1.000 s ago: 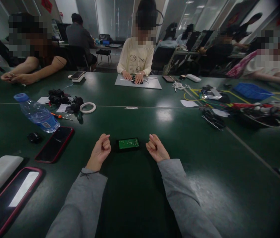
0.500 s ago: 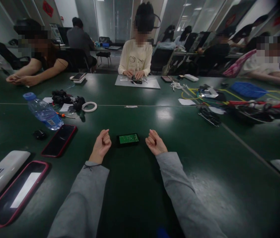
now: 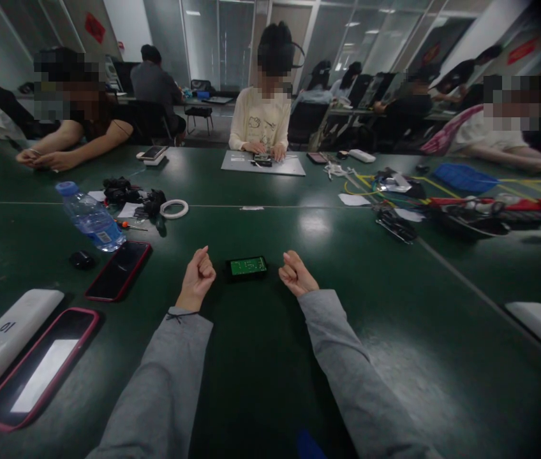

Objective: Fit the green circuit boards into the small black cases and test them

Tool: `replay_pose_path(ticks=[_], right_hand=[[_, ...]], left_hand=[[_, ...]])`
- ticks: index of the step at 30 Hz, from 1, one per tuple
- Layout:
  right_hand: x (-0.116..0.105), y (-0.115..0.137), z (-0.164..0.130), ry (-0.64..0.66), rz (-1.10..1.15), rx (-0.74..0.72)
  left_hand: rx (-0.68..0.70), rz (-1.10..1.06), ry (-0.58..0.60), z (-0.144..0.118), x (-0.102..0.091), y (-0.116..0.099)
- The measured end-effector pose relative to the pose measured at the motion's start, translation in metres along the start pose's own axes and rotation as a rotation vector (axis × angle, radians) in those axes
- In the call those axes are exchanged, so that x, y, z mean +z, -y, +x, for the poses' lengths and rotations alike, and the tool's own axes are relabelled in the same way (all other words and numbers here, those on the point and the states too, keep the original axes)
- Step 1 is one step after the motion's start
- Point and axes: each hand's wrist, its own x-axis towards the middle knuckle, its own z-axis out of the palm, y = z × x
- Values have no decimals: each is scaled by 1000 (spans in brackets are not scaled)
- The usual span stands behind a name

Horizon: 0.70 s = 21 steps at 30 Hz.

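A small black case holding a green circuit board [image 3: 247, 266] lies flat on the dark green table [image 3: 270, 357], straight ahead of me. My left hand [image 3: 198, 278] rests to its left as a loose fist, a short gap from the case. On the other side, my right hand [image 3: 295, 275] is curled the same way, also not touching it. Neither hand holds anything. Grey sleeves cover both forearms.
To the left lie a red-cased phone [image 3: 118, 270], a water bottle [image 3: 91, 218] on its side, a black mouse [image 3: 81, 259], a white power bank [image 3: 5, 336] and another phone [image 3: 41, 370]. A tape roll [image 3: 174, 208] and black parts sit further back. Cables and tools [image 3: 395, 220] clutter the right. Other people sit across.
Both hands have closed from loosely curled fingers into fists and stayed beside the board. The view has shifted slightly.
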Motion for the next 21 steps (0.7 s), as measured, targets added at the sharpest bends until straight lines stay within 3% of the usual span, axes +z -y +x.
replay_pose_path(ticks=[11, 21], right_hand=[[2, -3, -1, 199, -36, 166], [-1, -6, -2, 246, -56, 222]], left_hand=[[-127, -102, 31, 4, 5, 5], [-98, 95, 44, 4, 7, 13]])
